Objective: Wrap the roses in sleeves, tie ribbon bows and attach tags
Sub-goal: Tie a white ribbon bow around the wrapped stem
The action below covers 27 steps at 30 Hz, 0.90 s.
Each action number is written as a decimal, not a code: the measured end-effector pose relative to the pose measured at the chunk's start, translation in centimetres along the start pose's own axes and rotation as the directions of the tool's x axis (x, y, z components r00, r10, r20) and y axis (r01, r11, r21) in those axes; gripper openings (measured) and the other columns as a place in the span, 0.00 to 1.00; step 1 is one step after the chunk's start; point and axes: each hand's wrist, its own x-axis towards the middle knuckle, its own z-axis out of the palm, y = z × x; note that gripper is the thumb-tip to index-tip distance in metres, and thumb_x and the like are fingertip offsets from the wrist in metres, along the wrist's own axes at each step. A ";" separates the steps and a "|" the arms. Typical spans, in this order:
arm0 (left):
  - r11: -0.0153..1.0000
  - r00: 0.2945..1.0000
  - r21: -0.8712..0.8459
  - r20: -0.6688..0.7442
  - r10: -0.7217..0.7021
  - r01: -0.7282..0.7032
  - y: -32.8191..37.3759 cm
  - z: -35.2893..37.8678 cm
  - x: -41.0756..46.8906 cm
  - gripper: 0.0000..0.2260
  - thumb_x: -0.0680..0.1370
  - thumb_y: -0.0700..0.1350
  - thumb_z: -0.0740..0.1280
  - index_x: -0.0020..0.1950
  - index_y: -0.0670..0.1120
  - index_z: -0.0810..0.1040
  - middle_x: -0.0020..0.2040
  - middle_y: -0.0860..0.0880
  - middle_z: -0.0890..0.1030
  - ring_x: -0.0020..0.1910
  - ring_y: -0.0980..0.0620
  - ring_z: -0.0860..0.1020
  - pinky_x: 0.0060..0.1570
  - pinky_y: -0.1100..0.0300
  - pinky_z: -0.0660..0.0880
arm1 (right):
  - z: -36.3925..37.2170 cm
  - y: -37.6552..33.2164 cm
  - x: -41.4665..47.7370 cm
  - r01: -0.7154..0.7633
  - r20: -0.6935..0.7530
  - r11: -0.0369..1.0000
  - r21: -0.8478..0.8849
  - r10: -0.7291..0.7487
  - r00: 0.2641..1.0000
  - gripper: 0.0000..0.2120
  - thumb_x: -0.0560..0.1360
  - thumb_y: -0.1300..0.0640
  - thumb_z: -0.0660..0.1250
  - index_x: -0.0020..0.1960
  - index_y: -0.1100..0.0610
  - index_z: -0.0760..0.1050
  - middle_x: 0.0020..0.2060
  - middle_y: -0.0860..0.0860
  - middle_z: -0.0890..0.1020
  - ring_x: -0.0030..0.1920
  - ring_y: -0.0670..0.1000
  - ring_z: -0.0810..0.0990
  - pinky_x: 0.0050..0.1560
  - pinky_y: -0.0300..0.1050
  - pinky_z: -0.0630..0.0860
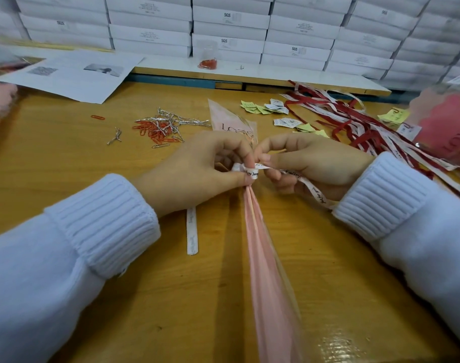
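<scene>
Between the left hand [197,166] and right hand [310,166], both pinch the white ribbon [252,172] looped round the pink sleeve [260,244].

I see bare wood on the table [53,166] to the left of the paper clips [158,131], and more on either side of the pink sleeve [265,258] running down the near middle. The far right is clogged by the ribbon heap [354,119] and scattered tags [273,107]. Stacked white boxes [228,30] wall off the far edge.
</scene>
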 end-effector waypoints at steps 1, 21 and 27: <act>1.000 1.000 -0.002 0.000 0.006 -0.006 0.0 0.0 0.0 0.05 0.70 0.40 0.73 0.43 0.48 0.80 0.42 0.50 0.82 0.43 0.51 0.81 0.46 0.53 0.79 | 0.0 0.1 0.0 -0.030 0.034 0.997 0.072 0.028 0.999 0.08 0.72 0.62 0.64 0.50 0.62 0.75 0.27 0.52 0.73 0.23 0.44 0.68 0.24 0.36 0.68; 0.997 1.000 -0.068 -0.016 -0.022 0.020 -1.1 0.1 0.3 0.04 0.78 0.45 0.64 0.47 0.44 0.73 0.40 0.41 0.82 0.42 0.39 0.81 0.44 0.48 0.80 | 1.1 -0.1 -0.1 0.287 -0.084 0.578 -0.764 -0.530 0.844 0.08 0.71 0.55 0.72 0.49 0.49 0.77 0.37 0.46 0.79 0.31 0.44 0.75 0.34 0.35 0.73; 0.996 0.998 -0.077 -0.048 -0.038 0.034 -1.1 0.3 0.3 0.05 0.78 0.45 0.63 0.47 0.43 0.74 0.38 0.44 0.81 0.37 0.45 0.79 0.35 0.59 0.78 | 1.2 0.1 -0.3 0.238 -0.018 0.374 -0.896 -0.567 0.824 0.04 0.73 0.55 0.69 0.47 0.53 0.82 0.38 0.47 0.82 0.39 0.43 0.78 0.42 0.42 0.77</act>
